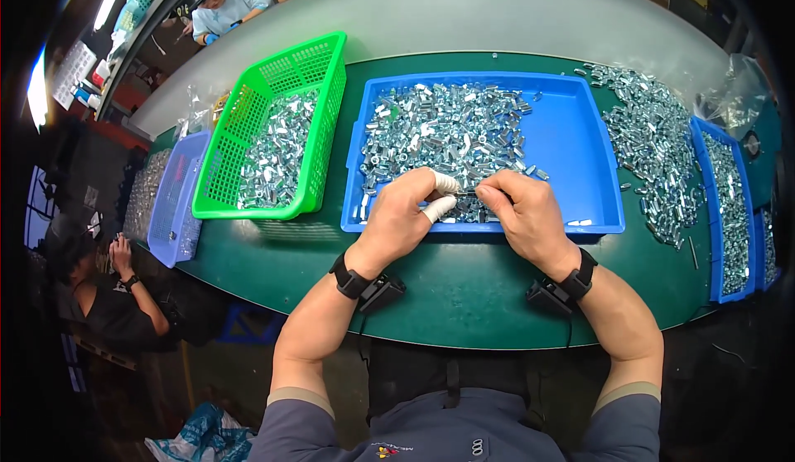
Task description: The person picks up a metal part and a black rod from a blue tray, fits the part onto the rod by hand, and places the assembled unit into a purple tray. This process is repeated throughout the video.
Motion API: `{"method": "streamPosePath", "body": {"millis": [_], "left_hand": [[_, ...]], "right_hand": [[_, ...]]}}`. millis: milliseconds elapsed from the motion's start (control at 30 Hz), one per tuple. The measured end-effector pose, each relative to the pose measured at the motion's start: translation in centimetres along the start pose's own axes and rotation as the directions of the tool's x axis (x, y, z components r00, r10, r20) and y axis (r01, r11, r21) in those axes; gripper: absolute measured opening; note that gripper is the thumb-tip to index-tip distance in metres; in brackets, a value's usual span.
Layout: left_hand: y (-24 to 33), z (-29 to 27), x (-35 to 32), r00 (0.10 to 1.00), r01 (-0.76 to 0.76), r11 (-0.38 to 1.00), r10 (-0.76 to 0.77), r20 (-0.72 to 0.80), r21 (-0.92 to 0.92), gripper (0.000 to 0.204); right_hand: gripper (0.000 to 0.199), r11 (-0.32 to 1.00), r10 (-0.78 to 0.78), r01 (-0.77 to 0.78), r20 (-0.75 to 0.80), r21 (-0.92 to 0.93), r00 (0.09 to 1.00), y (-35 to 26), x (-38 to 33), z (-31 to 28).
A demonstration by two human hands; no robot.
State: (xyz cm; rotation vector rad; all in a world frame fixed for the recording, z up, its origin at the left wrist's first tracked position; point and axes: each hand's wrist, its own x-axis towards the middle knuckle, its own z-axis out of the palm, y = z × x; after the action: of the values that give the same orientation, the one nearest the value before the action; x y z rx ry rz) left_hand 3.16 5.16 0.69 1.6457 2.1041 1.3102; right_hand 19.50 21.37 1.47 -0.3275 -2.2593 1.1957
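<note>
My left hand (404,215), with white covers on its thumb and a finger, pinches close over the near side of a wide blue tray (565,135). My right hand (532,220) meets it there, thumb and finger also pressed together. Whatever sits between the fingertips is small and mostly hidden, so I cannot make out its kind. Beneath and beyond the hands, short shiny metal sleeves (439,131), some showing hollow ends, heap in the tray's left and middle part. Bare blue floor shows along the tray's right side.
Left of the tray stands a green perforated basket (325,122) partly filled with similar pieces, and beyond it a lilac basket (175,201). A loose metal pile (654,151) lies on the green table (464,296) at right, beside a narrow blue bin (714,214). Other people work nearby.
</note>
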Motion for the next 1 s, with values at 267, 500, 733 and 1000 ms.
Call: {"method": "streamPosePath", "body": {"millis": [267,500,733,1000], "left_hand": [[-0.1,0.0,-0.1,0.992,-0.120,0.993,0.121,-0.030,0.021,0.019],[-0.1,0.0,-0.2,0.996,-0.093,0.995,0.094,-0.010,0.029,0.019],[0.2,0.1,-0.1,0.993,-0.116,0.992,0.117,-0.019,0.044,0.018],[0.3,0.0,-0.1,0.990,-0.141,0.987,0.142,-0.008,0.074,0.019]], "right_hand": [[0.009,0.998,-0.027,0.029,0.051,-0.049,0.998,0.4,-0.3,-0.2],[0.012,1.000,0.001,-0.001,0.029,-0.016,1.000,-0.1,-0.4,0.0],[0.013,0.996,-0.042,0.046,0.060,-0.070,0.997,0.4,-0.3,0.1],[0.014,0.982,-0.045,0.066,0.122,-0.175,0.991,1.2,-0.3,0.1]]}}
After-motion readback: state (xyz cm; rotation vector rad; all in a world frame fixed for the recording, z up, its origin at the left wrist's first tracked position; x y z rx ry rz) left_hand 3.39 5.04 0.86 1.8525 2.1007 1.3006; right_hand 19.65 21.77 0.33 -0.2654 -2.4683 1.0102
